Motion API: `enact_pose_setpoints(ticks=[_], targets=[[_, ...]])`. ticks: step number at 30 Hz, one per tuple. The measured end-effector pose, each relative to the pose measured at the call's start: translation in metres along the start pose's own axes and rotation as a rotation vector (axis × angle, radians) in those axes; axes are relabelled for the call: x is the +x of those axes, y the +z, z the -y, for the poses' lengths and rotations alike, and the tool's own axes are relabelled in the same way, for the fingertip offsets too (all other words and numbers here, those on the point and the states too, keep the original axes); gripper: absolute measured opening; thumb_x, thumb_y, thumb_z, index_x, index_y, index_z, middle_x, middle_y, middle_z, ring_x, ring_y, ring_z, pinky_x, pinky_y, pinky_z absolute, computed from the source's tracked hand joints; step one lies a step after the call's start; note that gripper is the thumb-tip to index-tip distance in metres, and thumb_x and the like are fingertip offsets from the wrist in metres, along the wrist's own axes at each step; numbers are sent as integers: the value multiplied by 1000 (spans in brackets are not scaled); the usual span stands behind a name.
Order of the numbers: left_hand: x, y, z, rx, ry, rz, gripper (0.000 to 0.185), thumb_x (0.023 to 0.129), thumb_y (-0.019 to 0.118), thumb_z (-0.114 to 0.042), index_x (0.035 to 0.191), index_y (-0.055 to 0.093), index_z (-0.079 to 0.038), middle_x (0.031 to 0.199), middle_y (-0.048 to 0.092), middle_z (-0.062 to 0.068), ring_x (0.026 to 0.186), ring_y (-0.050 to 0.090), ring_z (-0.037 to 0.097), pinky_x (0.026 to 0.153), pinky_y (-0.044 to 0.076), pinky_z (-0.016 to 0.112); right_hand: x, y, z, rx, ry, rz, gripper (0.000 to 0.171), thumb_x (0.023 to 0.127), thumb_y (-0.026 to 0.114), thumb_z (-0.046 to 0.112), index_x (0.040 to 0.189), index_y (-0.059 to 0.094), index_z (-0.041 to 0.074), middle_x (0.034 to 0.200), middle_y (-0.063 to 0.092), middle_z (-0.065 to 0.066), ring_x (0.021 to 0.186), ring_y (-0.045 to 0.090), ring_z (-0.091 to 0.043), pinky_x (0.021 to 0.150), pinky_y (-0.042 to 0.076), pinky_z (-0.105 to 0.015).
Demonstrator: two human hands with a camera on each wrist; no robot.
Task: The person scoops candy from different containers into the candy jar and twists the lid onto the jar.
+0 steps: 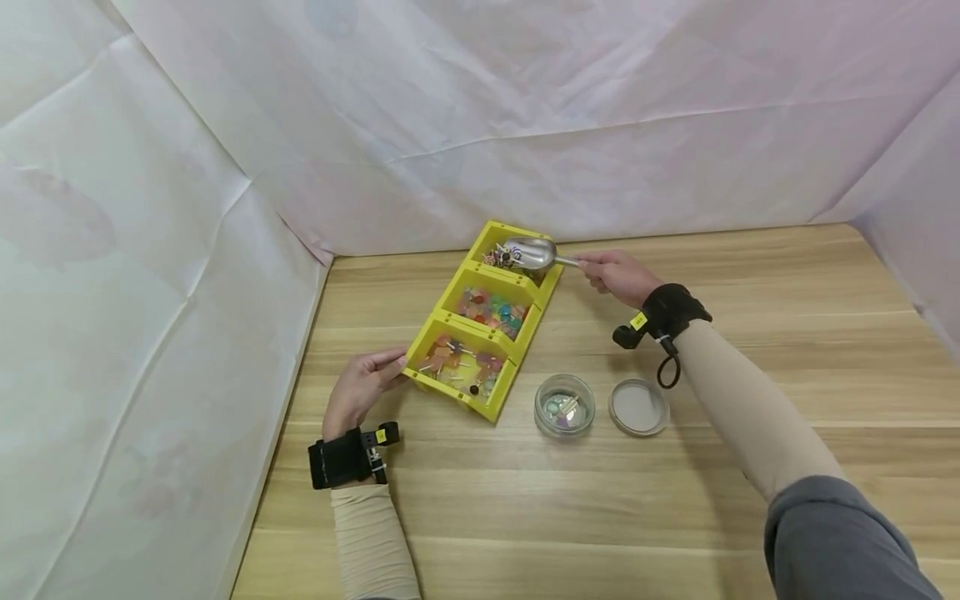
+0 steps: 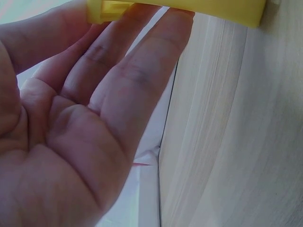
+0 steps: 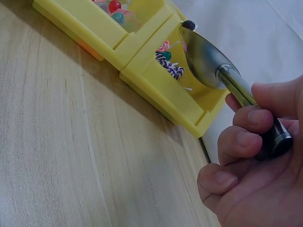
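Observation:
A metal scoop (image 1: 533, 252) reaches into the far compartment of a yellow three-compartment tray (image 1: 517, 350). My right hand (image 1: 618, 277) grips its handle, fingers curled round it in the right wrist view. Swirl-patterned lollipop charms (image 3: 173, 66) lie below the scoop, and a dark round piece (image 3: 188, 25) shows at its tip. At the tray's near left corner, my left hand (image 1: 360, 387) pinches the wall between thumb and fingers. In the left wrist view the fingertips pass under the yellow edge. Colourful beads (image 1: 495, 312) fill the middle compartment; small stick-shaped charms (image 1: 450, 358) lie in the near one.
Right of the tray stands an uncovered clear jar (image 1: 564, 406) with a few small pieces inside. Its round lid (image 1: 639, 407) lies beside it on the wooden table (image 1: 540, 525). White cloth (image 1: 562, 100) hangs along the back and sides.

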State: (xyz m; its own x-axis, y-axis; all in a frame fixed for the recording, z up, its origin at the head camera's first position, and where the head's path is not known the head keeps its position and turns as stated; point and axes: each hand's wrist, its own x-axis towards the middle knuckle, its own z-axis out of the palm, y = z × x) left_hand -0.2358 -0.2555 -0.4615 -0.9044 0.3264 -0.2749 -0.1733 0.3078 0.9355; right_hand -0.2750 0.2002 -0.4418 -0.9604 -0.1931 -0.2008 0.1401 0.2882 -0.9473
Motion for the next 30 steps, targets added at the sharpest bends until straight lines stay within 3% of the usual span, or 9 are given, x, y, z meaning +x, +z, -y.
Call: enact_pose_setpoints(ticks=[4,7,11,14,16,30], targets=[[2,0,0,-2,-1,-1,36,101,59,-15,134,60,-2,136,59,19,115,64,28,96,56,37,-1,-1,1,-4,-16,4,48,109,39,23,146,39,-8,79,32,-1,67,29,-14,64,27,-29],[4,0,1,3,-1,0,36,101,59,-16,134,61,-2,137,59,19,115,64,28,96,56,37,-4,0,4,-57,7,-31,48,108,41,25,146,41,-4,85,36,-4,72,33,-16,67,31,-32],[5,0,1,0,5,2,36,101,59,-16,134,60,-2,137,59,19,116,64,28,97,56,38,-7,0,7,-159,34,-69,48,108,43,26,149,42,2,115,49,-17,96,44,-24,83,39,-37],[6,0,0,-6,7,6,37,101,59,-16,135,60,-2,137,58,19,117,63,29,97,56,37,-8,-1,7,-175,34,-71,48,108,42,24,150,39,1,144,44,-22,124,44,-32,105,41,-44],[6,0,0,-10,5,7,37,101,59,-16,135,60,-2,137,58,19,117,63,29,96,56,37,-8,-3,6,-169,35,-73,48,108,42,23,150,38,0,151,39,-23,136,39,-36,114,36,-50],[8,0,-2,-3,-12,9,37,101,59,-16,136,59,-2,138,57,19,118,63,30,97,56,37,-15,-13,3,-228,32,-72,49,108,42,27,150,39,1,153,39,-24,141,35,-40,117,33,-55]])
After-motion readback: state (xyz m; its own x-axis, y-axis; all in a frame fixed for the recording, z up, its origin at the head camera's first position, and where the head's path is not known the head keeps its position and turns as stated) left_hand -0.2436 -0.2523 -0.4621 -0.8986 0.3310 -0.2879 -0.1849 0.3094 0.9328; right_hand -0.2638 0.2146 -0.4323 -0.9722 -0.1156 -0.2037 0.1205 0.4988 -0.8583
